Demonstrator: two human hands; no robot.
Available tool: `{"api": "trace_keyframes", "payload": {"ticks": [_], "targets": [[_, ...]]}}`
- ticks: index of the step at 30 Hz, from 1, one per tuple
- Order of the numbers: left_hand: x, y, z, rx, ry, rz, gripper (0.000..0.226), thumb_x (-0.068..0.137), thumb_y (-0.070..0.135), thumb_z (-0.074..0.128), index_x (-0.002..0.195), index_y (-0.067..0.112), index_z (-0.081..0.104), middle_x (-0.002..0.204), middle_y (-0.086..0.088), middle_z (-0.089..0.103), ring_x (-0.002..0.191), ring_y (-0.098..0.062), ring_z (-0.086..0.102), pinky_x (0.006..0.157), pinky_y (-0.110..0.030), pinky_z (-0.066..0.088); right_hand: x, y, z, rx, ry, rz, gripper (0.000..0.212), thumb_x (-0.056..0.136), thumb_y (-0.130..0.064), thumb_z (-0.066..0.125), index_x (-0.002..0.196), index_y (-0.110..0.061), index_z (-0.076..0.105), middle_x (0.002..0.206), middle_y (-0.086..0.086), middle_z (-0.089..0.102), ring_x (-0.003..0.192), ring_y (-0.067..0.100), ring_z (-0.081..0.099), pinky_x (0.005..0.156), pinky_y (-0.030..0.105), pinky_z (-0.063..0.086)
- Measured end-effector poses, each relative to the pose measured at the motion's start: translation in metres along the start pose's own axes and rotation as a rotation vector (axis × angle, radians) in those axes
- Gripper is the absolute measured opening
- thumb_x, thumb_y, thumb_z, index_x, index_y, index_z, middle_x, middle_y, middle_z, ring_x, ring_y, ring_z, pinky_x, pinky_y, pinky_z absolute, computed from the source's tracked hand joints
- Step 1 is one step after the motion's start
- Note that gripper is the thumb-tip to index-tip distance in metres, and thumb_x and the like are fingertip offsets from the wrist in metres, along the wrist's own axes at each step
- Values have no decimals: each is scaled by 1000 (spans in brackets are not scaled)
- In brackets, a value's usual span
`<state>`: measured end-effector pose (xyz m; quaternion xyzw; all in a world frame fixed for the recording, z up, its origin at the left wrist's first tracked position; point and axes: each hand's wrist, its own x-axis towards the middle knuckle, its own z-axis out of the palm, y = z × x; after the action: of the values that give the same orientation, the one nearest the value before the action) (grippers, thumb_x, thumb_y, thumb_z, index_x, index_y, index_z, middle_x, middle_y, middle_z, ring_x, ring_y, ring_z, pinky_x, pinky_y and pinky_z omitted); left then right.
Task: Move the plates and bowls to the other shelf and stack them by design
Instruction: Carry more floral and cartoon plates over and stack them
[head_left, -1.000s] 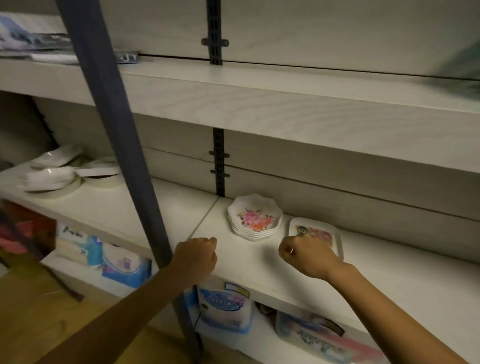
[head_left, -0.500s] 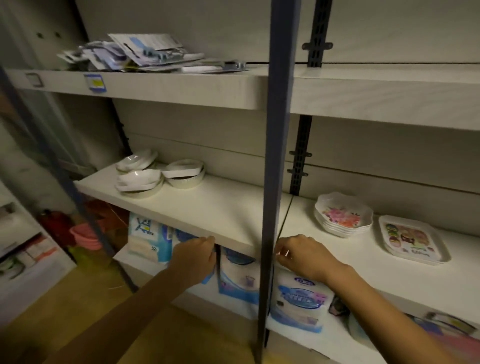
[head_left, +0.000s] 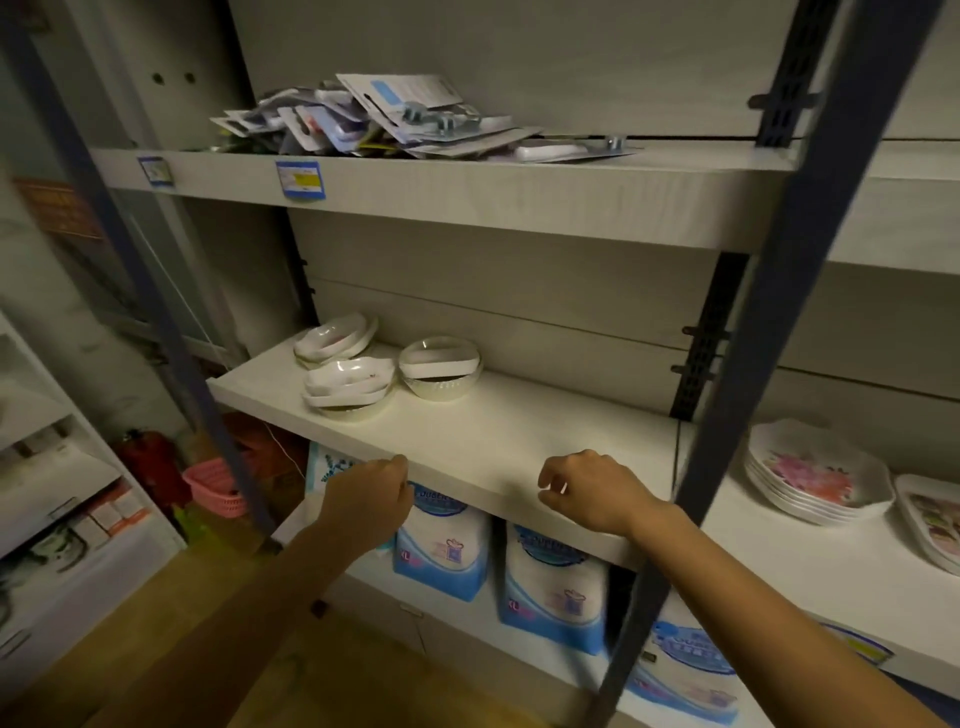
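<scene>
Head view: two hands were in frame. The left hand (head_left: 370, 501) was loosely fisted, fingers curled in and holding nothing, just in front of the front edge of the middle shelf (head_left: 519, 441). The right hand (head_left: 589, 493) was likewise curled and empty, over that same edge. Three small piles of white bowls and plates stood at the shelf's far left end: a back pile (head_left: 335, 338), a front pile (head_left: 348, 387) and a right-hand pile (head_left: 440, 366). Pieces per pile could not be counted. Past one blue upright (head_left: 779, 332), the adjoining shelf (head_left: 779, 561) carried one stack of floral plates (head_left: 818, 478) and, just beside it, one rectangular patterned plate (head_left: 930, 519), cut off by the frame edge. The top shelf (head_left: 519, 197) held one heap of carded packets (head_left: 405, 119) and bore two price labels (head_left: 300, 179). Below, three blue-and-white packs (head_left: 441, 551) were plainly seen.
</scene>
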<state>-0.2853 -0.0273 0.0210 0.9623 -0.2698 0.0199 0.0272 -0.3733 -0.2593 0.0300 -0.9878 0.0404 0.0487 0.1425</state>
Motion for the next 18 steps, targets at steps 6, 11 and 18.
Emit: {"api": "trace_keyframes", "payload": {"ticks": [6, 11, 18], "targets": [[62, -42, -6, -37, 21, -21, 25, 96, 32, 39, 104, 13, 54, 88, 2, 54, 89, -15, 56, 80, -27, 44, 73, -12, 2, -14, 24, 26, 32, 94, -36, 45, 118, -20, 59, 119, 3, 63, 104, 22, 60, 81, 30, 47], [121, -78, -17, -37, 40, -12, 31, 97, 33, 39, 112, 13, 56, 109, -4, 65, 100, -16, 59, 90, -25, 45, 136, -14, 0, -17, 41, 93, 30, 94, -33, 43, 112, -19, 62, 116, 4, 65, 102, 25, 61, 82, 32, 48], [185, -119, -14, -16, -24, 20, 38, 97, 36, 38, 122, 14, 53, 119, -3, 63, 109, -19, 59, 92, -28, 45, 216, -13, 1, 10, 60, 232, 31, 94, -30, 40, 103, -11, 63, 114, 12, 65, 103, 32, 59, 81, 34, 46]]}}
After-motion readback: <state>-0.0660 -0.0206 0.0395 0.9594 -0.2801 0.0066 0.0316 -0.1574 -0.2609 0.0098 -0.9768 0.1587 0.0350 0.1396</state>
